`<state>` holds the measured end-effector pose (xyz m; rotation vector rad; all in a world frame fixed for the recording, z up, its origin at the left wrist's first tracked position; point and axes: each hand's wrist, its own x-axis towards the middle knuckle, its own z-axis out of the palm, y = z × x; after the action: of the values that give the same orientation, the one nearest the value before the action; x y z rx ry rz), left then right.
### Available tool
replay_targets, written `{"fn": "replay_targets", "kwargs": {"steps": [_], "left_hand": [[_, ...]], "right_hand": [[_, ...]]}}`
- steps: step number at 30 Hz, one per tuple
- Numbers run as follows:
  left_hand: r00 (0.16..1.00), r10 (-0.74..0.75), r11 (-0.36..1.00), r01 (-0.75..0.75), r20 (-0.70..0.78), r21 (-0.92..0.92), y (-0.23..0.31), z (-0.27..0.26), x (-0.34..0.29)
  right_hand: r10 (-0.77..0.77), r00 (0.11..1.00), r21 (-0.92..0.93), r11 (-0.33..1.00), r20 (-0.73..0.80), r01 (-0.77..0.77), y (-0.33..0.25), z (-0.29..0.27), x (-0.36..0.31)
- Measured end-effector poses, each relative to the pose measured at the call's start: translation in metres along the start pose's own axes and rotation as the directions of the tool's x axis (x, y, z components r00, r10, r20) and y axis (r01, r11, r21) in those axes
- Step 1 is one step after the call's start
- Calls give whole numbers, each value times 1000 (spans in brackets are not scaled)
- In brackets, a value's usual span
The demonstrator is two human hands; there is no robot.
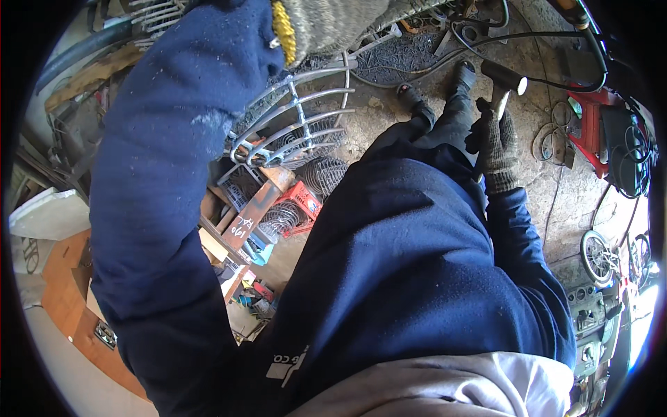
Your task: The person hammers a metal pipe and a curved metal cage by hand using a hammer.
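Note:
My right hand (499, 149), in a grey knitted glove with dark fingers, is wrapped round the handle of a hammer (503, 76). The hammer's head points up, with a bright round striking face. My left arm reaches up across the left side. At the top edge is my left hand (333, 26), in a grey glove with a yellow cuff; its fingers are out of the picture. Just below that glove is a curved frame of welded metal rods (300, 115). Whether the left hand touches it I cannot tell.
Coiled wire springs (324, 175) and a red crate (303, 203) lie left of my legs, beside timber boards (250, 215). Black cables (535, 35) cross the upper right. A red machine stand (590, 128) and a small wheel (597, 257) stand at the right.

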<state>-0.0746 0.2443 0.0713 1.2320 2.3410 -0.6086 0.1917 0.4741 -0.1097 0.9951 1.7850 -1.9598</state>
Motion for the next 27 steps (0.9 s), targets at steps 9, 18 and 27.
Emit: {"fn": "replay_targets", "kwargs": {"steps": [9,18,27], "left_hand": [[905,-310,850,127,-291,-512,15,-54,-59],[676,-454,886,275,-581,-373,8,20,-137],[663,-454,869,181,-595,-461,5,53,-148]], "right_hand": [[-13,999,50,999,31,11,3,-3,4],[-221,950,43,975,220,217,-27,11,-2],[-409,650,318,912,641,261,-85,99,-10]]}}
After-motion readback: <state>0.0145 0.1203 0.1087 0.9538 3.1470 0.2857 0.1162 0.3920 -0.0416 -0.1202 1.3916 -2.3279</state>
